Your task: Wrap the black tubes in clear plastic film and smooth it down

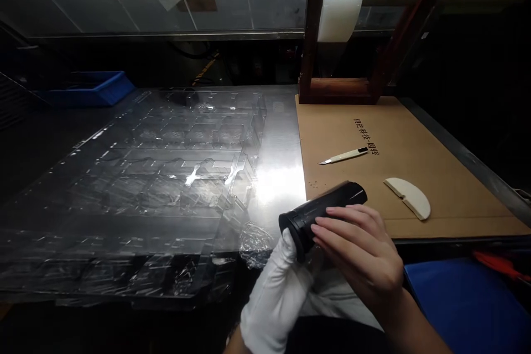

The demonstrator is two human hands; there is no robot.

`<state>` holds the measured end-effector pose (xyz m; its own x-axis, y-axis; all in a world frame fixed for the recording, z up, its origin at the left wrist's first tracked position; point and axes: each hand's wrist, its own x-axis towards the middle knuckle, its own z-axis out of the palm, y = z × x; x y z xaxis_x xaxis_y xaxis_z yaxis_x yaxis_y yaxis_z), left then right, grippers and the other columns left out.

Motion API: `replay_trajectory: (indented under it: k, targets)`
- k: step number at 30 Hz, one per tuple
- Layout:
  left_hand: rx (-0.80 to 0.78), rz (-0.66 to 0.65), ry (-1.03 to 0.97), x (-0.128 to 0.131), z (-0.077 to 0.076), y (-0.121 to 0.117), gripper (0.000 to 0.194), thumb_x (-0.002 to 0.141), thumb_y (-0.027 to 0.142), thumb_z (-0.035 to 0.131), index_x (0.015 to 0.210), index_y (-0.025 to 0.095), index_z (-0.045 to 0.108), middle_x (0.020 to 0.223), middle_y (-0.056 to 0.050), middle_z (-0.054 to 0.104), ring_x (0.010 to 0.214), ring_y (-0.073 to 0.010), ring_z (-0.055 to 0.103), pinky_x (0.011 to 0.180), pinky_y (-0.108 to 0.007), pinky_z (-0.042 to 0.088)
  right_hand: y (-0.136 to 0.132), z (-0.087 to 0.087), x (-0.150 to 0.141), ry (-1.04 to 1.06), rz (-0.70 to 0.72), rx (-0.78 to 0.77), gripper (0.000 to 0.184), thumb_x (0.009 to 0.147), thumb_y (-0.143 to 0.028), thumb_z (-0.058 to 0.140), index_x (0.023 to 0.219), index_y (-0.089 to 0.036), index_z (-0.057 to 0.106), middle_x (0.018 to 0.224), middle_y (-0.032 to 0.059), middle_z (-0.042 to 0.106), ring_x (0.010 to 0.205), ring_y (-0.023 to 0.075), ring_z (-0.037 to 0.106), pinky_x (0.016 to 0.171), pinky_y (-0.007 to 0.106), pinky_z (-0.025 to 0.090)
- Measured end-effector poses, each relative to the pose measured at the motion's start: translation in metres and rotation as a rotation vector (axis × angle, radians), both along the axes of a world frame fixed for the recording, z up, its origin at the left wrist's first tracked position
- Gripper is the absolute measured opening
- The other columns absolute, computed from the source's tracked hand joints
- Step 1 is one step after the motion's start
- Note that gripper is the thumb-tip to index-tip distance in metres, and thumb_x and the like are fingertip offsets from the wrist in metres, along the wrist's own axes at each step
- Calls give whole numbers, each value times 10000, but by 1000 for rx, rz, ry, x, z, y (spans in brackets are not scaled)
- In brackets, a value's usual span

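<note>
A factory packing station is shown. A steel surface [280,138] is partly covered by a printed cardboard mat [418,133], where a utility knife [344,156] is laid. A film roll [340,10] is mounted on a wooden stand [338,88], clear plastic trays [157,177] are stacked alongside, and a white cotton glove [271,293] is worn on the left hand [265,315].

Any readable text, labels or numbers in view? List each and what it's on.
"科技-周转" on the brown cardboard sheet; the characters before it are too blurred to read.
Black tube: faint marks, too blurred to read.
</note>
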<state>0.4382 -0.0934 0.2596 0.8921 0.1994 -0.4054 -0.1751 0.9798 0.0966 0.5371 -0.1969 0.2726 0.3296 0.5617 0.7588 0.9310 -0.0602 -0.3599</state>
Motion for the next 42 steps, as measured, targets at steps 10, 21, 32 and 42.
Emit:
replay_trajectory:
  k: [10, 21, 32, 42]
  targets:
    - [127, 5, 21, 4, 17, 1, 392, 835, 279, 644, 1216, 195, 612, 1139, -81, 672, 1169, -223, 540, 1058, -357, 355, -1, 6, -4, -25, -12, -14, 195, 782, -53, 653, 944, -136, 720, 930, 72, 737, 937, 235, 642, 819, 428, 464]
    - [188, -4, 71, 3, 14, -3, 465, 798, 309, 681, 1247, 224, 596, 1054, -76, 696, 1049, -241, 609, 952, -361, 459, -5, -2, -6, 27, -4, -10, 272, 780, -44, 625, 1007, -175, 698, 969, 53, 730, 948, 227, 629, 831, 420, 467]
    - [94, 75, 132, -10, -13, -9, 224, 887, 236, 577, 1070, 195, 700, 1011, -44, 716, 882, -128, 649, 856, -247, 514, -7, -3, -7, 228, 78, -14, 300, 790, -24, 630, 1025, -202, 689, 1006, 53, 711, 961, 219, 632, 826, 419, 484]
    - [250, 53, 100, -8, -7, -12, 341, 916, 257, 520, 1241, 188, 593, 1119, -89, 663, 1015, -176, 601, 919, -304, 471, -10, -6, -9, 237, 51, -18, 303, 795, -47, 625, 1036, -221, 685, 1007, 47, 712, 961, 226, 647, 822, 416, 497]
